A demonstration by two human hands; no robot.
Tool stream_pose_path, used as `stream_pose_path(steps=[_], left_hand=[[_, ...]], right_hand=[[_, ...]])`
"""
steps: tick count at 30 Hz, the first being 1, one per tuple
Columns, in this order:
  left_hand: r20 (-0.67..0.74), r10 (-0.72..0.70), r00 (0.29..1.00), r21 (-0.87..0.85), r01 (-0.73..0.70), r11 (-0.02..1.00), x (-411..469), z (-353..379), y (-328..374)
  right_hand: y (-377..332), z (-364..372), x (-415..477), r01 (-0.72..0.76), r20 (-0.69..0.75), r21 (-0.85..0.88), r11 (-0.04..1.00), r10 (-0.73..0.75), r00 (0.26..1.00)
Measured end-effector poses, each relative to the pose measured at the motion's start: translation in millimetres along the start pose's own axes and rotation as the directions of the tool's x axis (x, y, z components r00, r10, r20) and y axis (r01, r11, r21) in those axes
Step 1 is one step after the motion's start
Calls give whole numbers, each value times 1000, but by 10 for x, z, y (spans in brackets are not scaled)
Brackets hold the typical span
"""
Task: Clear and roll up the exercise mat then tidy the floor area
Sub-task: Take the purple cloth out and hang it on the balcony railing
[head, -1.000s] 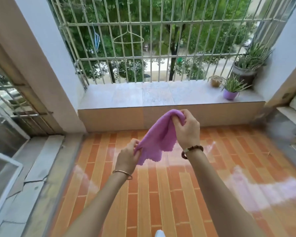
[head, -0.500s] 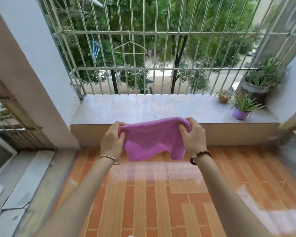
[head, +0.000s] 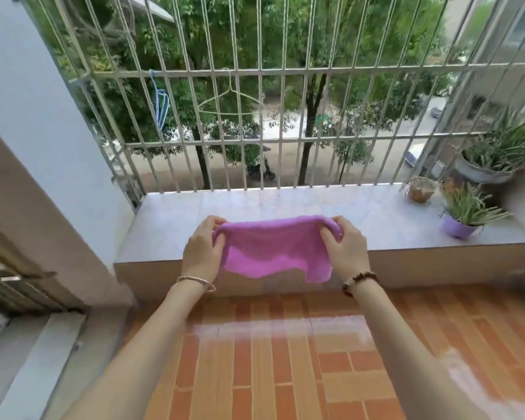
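Balcony: brick-tile floor (head: 285, 374), stone ledge (head: 285, 204) under a barred grille (head: 261, 116). Cloth (head: 273, 250) stretched in the air before the ledge, left hand (head: 202, 253) and right hand (head: 347, 251) pinching its top corners.

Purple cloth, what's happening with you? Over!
Copy: left hand and right hand each grip a top corner; purple cloth hangs spread before ledge; potted plants far right, clear.

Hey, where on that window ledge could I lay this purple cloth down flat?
The ledge is bare from the left wall to past its middle, right behind the cloth. Its right end is crowded: purple pot, small brown pot, big planter.
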State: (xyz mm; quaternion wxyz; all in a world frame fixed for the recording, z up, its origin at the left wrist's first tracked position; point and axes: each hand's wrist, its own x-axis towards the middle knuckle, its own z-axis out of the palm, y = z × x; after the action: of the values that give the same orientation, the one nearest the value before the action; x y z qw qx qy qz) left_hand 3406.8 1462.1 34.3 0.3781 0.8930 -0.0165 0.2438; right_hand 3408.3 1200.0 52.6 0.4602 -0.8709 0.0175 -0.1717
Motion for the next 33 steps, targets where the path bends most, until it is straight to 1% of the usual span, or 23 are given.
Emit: stream_pose_path(steps=[7, 10, 16, 21, 25, 27, 31, 33], left_hand=[[-20, -9, 1000, -15, 8, 1000, 979, 392, -357], [-26, -22, 999, -9, 22, 1000, 1437, 641, -525], [-56, -70, 996, -20, 69, 997, 2420, 1156, -821], [-115, -153, 982, -140, 136, 981, 3164, 1407, -1005], [-139, -161, 977, -143, 141, 980, 3680, 1506, -1175], [-141, -185, 973, -170, 160, 972, 3932, 1557, -1286], [-107, -290, 951, -311, 245, 918, 4451, 1676, -1563], [-115, -299, 947, -355, 242, 903, 4736, 1735, -1713]], right_hand=[[138, 512, 909, -23, 43, 7, 1000, 22, 999], [240, 738, 1430, -7, 36, 29, 1000, 6, 999], [418, 1187, 2566, 12, 78, 76, 997, -18, 997], [520, 1611, 3335, 7, 193, 111, 994, -29, 981], [581, 1977, 3833, 23, 255, 104, 994, -49, 966], [587, 2158, 4061, 28, 277, 107, 994, -57, 959], [594, 2567, 4422, -7, 328, 117, 993, -32, 944], [590, 2822, 4580, -5, 367, 115, 993, -38, 930]])
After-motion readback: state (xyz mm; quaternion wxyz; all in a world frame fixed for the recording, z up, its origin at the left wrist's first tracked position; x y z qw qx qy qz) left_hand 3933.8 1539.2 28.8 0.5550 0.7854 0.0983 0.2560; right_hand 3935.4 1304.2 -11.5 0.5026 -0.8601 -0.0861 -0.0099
